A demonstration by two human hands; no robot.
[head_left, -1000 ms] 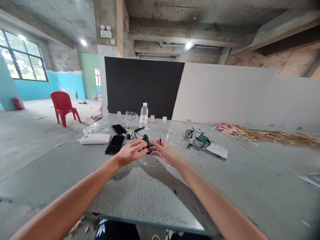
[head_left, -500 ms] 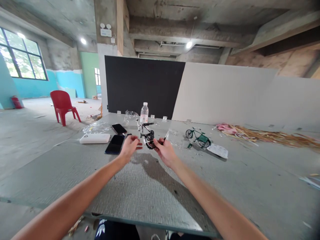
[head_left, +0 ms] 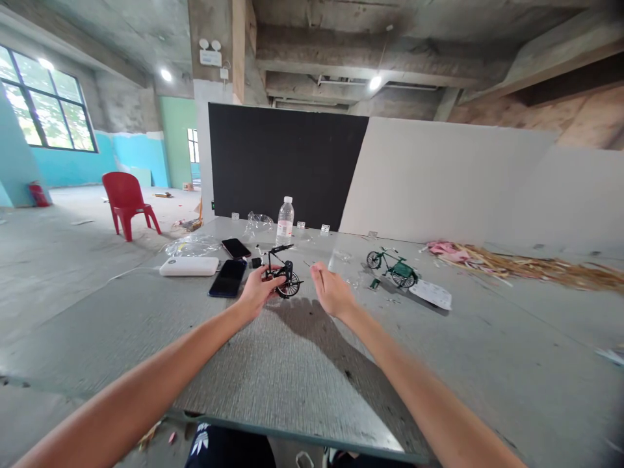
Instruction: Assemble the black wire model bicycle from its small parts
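Note:
My left hand [head_left: 256, 291] is closed around a black model bicycle [head_left: 280, 270], held just above the table. One spoked wheel [head_left: 289, 285] shows at its lower right, and pale handlebars stick up at the left. To the right of it, my right hand [head_left: 331, 289] is closed, with the thin shaft of a small screwdriver [head_left: 307, 263] poking out towards the bicycle. The screwdriver's handle is hidden in the fingers. A green model bicycle [head_left: 392, 266] stands farther right, beside a small green piece [head_left: 374, 284] and a white printed sheet [head_left: 431, 294].
On the left of the table [head_left: 234, 377] lie a white power bank [head_left: 189, 266] with a cable and two phones, one dark [head_left: 228, 278], one behind [head_left: 236, 247]. A plastic bottle [head_left: 285, 218] and clear wrapping [head_left: 258, 223] stand at the back. Straw-like strips [head_left: 531, 265] lie far right.
My left hand, free before, has taken hold of the black bicycle. My right hand has let go of it and moved slightly right, its screwdriver turned to point left.

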